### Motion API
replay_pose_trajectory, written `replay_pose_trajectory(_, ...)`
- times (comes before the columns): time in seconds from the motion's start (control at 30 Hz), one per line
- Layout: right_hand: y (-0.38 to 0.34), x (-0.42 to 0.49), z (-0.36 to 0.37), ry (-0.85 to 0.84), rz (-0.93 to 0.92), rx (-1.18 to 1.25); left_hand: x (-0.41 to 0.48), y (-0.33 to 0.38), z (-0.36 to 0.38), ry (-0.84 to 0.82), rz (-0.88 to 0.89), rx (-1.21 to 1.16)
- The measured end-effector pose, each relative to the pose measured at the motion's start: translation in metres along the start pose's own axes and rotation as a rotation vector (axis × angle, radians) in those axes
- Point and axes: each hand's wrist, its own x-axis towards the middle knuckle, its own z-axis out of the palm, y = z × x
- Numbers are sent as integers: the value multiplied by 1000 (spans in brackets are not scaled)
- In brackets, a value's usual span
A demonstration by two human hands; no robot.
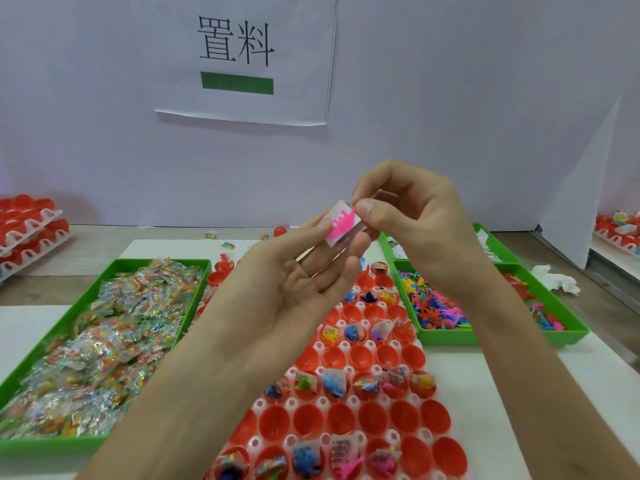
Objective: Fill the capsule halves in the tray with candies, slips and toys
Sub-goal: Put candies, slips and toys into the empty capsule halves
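Above the tray, my right hand [398,209] pinches a pink toy [343,223] and a white paper slip [337,220] between thumb and forefinger. My left hand [294,285] is palm up just below, its fingertips touching the slip; a clear wrapper lies across those fingers. The white tray [343,344] of red capsule halves [374,417] runs down the middle under both forearms. Some halves hold candy, a slip and a toy; other rows are bare red cups.
A green bin of wrapped candies [104,341] stands on the left. A green bin of coloured toys [436,306] sits on the right, with another green bin [485,244] behind it. Stacked trays of red capsules [27,223] are at far left. A white wall is behind.
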Motion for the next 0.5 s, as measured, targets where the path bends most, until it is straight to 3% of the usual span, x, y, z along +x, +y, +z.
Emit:
replay_pose_trajectory(0.13,-2,-1,-1,-7,8,-84,-4,-1,-3,-38,87,116)
replay_pose_trajectory(0.5,-14,-2,-3,-27,52,-192,-1,-10,-1,64,469,507)
